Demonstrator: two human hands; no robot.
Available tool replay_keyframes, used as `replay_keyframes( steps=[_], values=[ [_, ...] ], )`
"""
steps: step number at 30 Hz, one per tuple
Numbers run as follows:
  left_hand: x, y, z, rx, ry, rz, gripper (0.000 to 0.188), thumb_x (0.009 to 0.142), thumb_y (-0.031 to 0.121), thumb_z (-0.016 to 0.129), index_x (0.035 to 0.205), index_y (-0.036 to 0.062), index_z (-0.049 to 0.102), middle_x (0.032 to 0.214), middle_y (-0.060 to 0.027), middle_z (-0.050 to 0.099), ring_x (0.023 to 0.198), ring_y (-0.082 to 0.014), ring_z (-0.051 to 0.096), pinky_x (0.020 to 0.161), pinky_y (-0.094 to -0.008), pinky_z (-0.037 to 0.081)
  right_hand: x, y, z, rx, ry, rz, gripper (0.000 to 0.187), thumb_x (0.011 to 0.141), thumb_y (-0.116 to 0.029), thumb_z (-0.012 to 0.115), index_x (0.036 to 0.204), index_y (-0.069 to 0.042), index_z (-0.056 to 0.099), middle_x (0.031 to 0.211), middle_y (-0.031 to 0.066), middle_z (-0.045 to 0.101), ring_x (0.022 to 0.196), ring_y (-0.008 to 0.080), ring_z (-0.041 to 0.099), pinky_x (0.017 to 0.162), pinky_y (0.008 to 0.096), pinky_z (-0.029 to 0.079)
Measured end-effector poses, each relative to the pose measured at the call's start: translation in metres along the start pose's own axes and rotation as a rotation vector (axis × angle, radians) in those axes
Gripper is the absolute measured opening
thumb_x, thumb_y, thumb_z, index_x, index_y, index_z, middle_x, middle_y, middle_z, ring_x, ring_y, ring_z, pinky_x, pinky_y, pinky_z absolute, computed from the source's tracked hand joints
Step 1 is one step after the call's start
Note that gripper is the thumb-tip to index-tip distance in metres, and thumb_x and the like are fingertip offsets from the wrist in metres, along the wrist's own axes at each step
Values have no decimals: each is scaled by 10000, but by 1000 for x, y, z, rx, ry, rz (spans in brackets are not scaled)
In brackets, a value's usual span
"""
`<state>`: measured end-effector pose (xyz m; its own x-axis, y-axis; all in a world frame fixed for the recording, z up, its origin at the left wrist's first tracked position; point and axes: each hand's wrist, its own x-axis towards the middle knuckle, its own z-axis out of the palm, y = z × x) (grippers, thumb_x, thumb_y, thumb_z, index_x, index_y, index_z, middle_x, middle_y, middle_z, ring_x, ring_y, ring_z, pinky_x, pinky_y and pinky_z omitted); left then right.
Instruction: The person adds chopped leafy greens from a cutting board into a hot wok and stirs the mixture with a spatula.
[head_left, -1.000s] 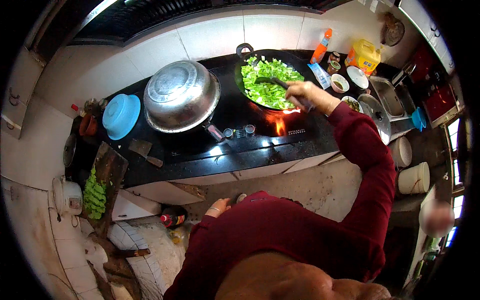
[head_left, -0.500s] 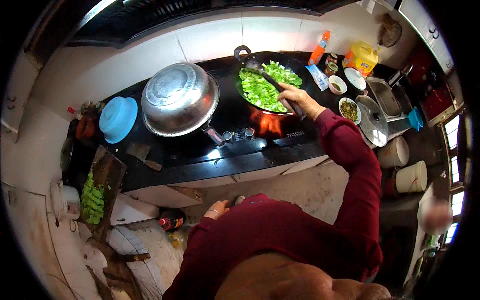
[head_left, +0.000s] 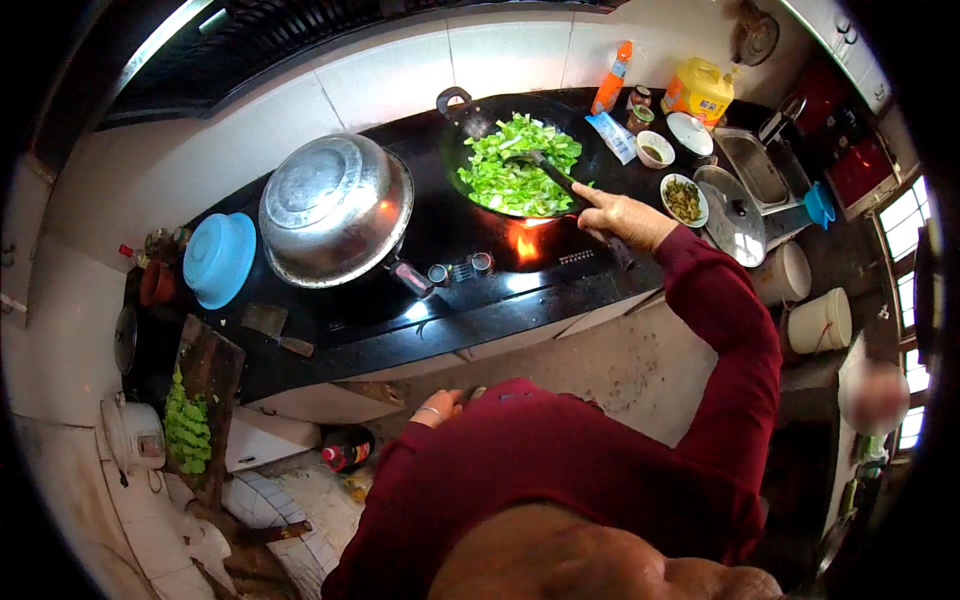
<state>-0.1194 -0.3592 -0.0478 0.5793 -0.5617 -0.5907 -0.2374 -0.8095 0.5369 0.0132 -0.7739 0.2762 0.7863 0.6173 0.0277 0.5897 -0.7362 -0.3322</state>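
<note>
My right hand [head_left: 625, 220] is closed round the dark handle of a wok spatula [head_left: 556, 178], at the wok's near right side. The spatula's head is partly buried among chopped green vegetables [head_left: 510, 180]. They fill the middle of a black wok [head_left: 470, 122], and orange flame [head_left: 524, 243] shows under its near rim. Down by my waist, my left hand [head_left: 437, 408] hangs with its fingers loosely stretched and nothing visible in them; the fingertips are partly hard to see. A ring or band shows on it.
Left of the wok, an upturned metal basin [head_left: 335, 210] covers the other burner. A blue basin [head_left: 220, 260], a cleaver [head_left: 266, 320] and a cutting board with leaves [head_left: 215, 365] lie farther left. At right stand bowls [head_left: 684, 200], a glass lid [head_left: 730, 215], an oil jug [head_left: 698, 92] and a sink [head_left: 752, 165].
The spatula's head has come from the wok's far left edge into the middle of the greens. My right hand has moved right and slightly nearer along with it. The whole view has shifted a little.
</note>
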Motion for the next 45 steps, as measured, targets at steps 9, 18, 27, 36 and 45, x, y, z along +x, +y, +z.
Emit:
replay_keyframes(
  steps=[9, 18, 27, 36, 45],
  values=[
    [-1, 4, 1, -21, 11, -71, 450, 799, 247, 584, 1217, 117, 480, 1060, -229, 549, 1014, -385, 517, 860, -426, 434, -27, -28, -33, 112, -64, -87, 197, 659, 10, 556, 822, -101, 547, 1181, 272, 473, 1041, 402, 522, 778, 375, 476],
    [7, 10, -4, 24, 51, -51, 420, 798, 259, 579, 1185, 122, 492, 1081, -222, 544, 1008, -388, 527, 846, -426, 449, -13, -16, -19, 136, 96, -35, 137, 760, -31, 523, 878, -89, 560, 1038, 177, 543, 1010, 313, 568, 799, 332, 451],
    [7, 14, 16, -55, 1, -56, 437, 797, 262, 571, 1192, 96, 488, 1058, -231, 555, 989, -395, 532, 834, -437, 451, 36, 35, 18, 309, 7, 64, 219, 685, 22, 587, 875, -88, 576, 1158, 281, 483, 938, 336, 583, 717, 331, 469],
    [0, 12, 31, -128, 85, -124, 424, 794, 230, 570, 1184, 77, 503, 1047, -223, 569, 983, -389, 534, 842, -434, 446, -24, 22, -32, 46, -43, -19, 151, 677, 42, 550, 771, -64, 496, 1060, 269, 533, 1084, 366, 511, 717, 360, 464],
    [9, 25, 24, -49, 85, -90, 398, 807, 218, 566, 1169, 66, 504, 1092, -208, 550, 1031, -375, 512, 859, -428, 437, -23, -2, -25, 330, -88, -62, 129, 742, -17, 516, 846, -76, 565, 1222, 222, 472, 722, 159, 550, 648, 273, 454]
  ],
)
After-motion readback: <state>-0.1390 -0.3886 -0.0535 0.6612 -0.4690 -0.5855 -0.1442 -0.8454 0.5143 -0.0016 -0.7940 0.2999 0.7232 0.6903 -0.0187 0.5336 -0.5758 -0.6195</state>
